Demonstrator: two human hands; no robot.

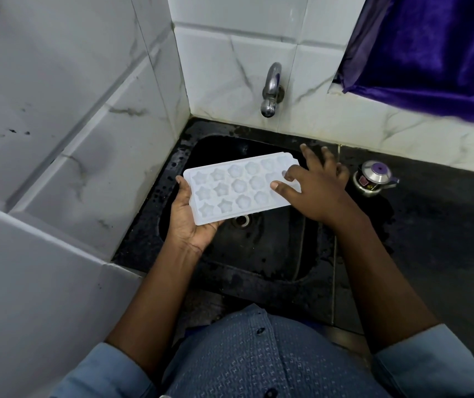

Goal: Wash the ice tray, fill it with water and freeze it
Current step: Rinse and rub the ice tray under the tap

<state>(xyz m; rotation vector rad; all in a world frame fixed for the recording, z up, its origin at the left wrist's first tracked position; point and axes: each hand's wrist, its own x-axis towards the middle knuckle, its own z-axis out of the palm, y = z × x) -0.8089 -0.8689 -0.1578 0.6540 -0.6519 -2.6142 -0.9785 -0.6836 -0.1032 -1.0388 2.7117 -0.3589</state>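
White ice tray [238, 188] above the black sink [273, 254], tap [271, 90] at its 12 o'clock, left hand [189, 222] gripping its 9 o'clock end from beneath, thumb on the rim, right hand [313, 193] resting on its 3 o'clock end with fingers [307, 152] spread, small steel pot [373, 179] on the tabletop [431, 225] further toward 3 o'clock

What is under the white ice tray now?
The left hand supports the ice tray from below, over the black sink; its drain peeks out. The tray hides the fingers.
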